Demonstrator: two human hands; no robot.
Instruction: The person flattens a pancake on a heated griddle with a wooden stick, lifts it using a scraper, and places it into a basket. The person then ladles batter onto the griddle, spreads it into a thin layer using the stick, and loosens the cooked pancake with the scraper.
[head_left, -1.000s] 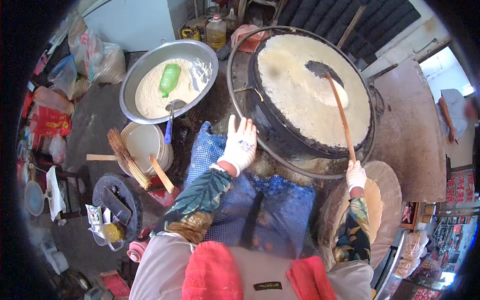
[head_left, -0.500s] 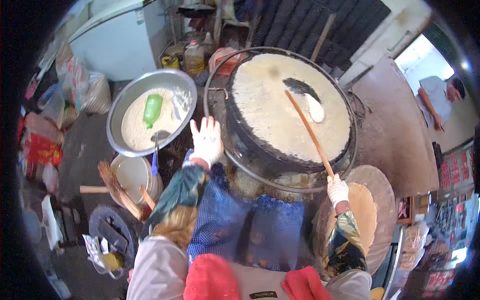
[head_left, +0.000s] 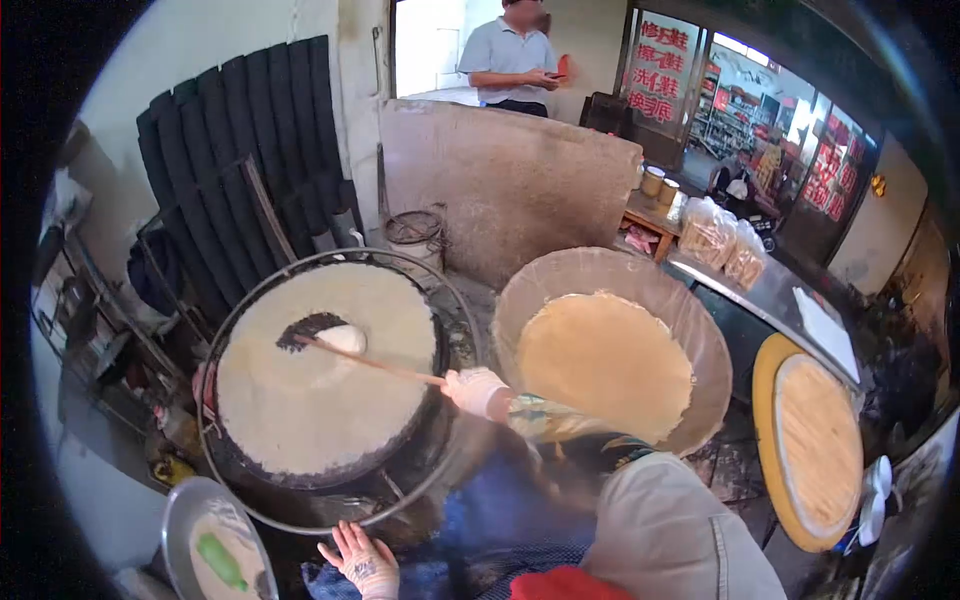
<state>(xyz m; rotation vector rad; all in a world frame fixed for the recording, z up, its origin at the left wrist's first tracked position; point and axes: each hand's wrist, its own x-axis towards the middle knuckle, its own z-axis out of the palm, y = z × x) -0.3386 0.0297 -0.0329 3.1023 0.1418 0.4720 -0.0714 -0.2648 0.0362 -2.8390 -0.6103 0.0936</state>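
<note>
My right hand (head_left: 473,390), in a pale glove, is closed around a long wooden stick (head_left: 385,368). The stick reaches over a large round griddle (head_left: 436,350) coated with pale batter (head_left: 300,420). At its far end lies a smooth white lump of dough or batter (head_left: 345,340), beside a bare dark patch (head_left: 305,330). My left hand (head_left: 365,568), also gloved, holds nothing and has its fingers spread. It is by the near side of the metal hoop (head_left: 265,518) that rings the griddle; I cannot tell if the fingertips touch it.
A metal basin (head_left: 180,530) with batter and a green bottle (head_left: 220,560) stands at lower left. Right of the griddle, a wide round tray (head_left: 715,350) holds a thin tan sheet (head_left: 600,360). A person (head_left: 510,60) stands behind a low partition (head_left: 500,180). Bagged goods (head_left: 708,232) sit on a counter.
My view has swung to the right, so the griddle now appears at left and the tray is in full view. The stick and white lump remain by the dark patch.
</note>
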